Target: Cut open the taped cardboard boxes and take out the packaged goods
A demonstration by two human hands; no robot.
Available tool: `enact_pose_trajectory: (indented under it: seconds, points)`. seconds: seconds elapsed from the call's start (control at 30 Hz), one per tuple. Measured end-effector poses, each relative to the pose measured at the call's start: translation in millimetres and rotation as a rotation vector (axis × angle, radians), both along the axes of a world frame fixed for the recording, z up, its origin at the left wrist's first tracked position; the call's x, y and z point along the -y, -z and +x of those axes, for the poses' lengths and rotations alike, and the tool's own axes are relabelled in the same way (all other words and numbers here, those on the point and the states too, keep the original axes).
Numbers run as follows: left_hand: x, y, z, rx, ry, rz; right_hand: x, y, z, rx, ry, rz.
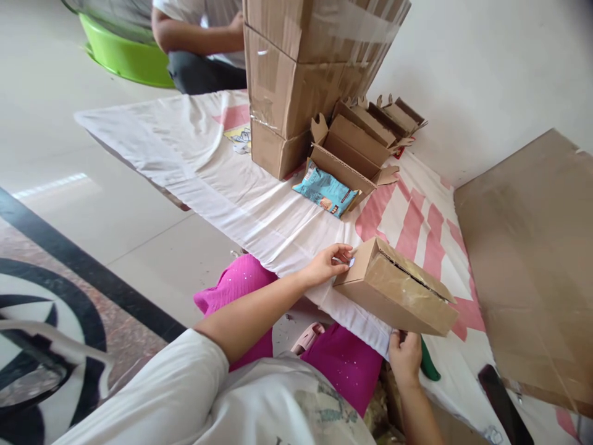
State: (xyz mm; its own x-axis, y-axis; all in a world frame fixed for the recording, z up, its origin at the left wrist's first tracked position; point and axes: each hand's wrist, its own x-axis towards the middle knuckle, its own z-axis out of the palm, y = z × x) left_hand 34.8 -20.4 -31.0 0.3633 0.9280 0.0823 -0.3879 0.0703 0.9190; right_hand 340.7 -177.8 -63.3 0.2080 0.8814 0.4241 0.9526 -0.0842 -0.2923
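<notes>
A closed small cardboard box (403,287), brown tape along its top seam, lies at a slant by the table's near edge. My left hand (330,262) is at the box's left end, fingers bent, with a small white sticker (352,262) at the fingertips against the cardboard. Curled under the near right corner is my right hand (406,357), gripping the box there; its fingertips are partly hidden. Beyond the box, a blue snack packet (326,189) leans on an open cardboard box (354,151).
Several more open boxes (375,120) line up behind. Tall taped cartons (282,93) stand stacked at the back, near a seated person (199,40). A large cardboard sheet or carton (532,266) rises at right. A dark phone-like object (504,405) and something green (430,361) lie on the patterned cloth (185,145).
</notes>
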Motion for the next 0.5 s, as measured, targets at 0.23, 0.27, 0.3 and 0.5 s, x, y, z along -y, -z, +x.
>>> enact_pose_trajectory:
  seconds: [0.23, 0.27, 0.3, 0.5]
  points:
    - [3.6, -3.2, -1.6, -0.083, 0.030, -0.002, 0.0, -0.3, -1.9, -0.001, 0.006, -0.003]
    - [4.1, -4.0, -1.9, -0.093, 0.028, -0.002, -0.1, -0.4, -2.1, -0.001, 0.004, -0.004]
    - [4.5, -4.8, -2.1, -0.095, 0.023, -0.002, -0.2, -0.5, -2.1, -0.001, 0.002, -0.007]
    - [5.1, -6.9, -2.1, -0.072, 0.013, -0.016, -0.1, -0.3, -1.7, -0.016, -0.005, -0.010]
